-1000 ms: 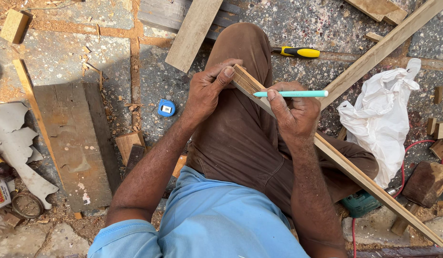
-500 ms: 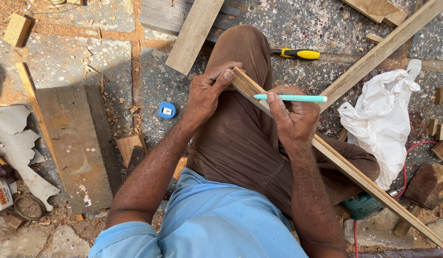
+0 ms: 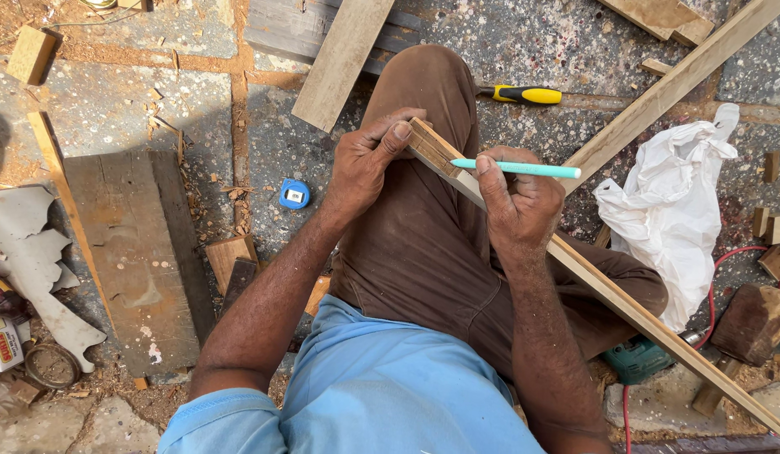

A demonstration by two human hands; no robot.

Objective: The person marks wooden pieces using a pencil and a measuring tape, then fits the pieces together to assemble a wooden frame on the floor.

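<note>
Rough wooden strip (image 3: 613,294), smooth plastic pen (image 3: 524,169)

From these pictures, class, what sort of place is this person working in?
Probably an informal outdoor carpentry spot: wood offcuts litter the stone floor, and a blue tape measure and a yellow-handled tool lie close by.

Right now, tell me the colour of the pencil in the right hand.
The pencil in the right hand is light teal; the head view shows it.

Outdoor carpentry work area on a speckled stone floor (image 3: 196,109). Evidence: sawdust and offcut blocks (image 3: 30,54) scattered about, loose planks (image 3: 343,59), a weathered board (image 3: 133,252) at left, a blue tape measure (image 3: 294,193), a yellow-handled tool (image 3: 520,94), and a teal power tool (image 3: 638,357) with red cable at right.
</note>
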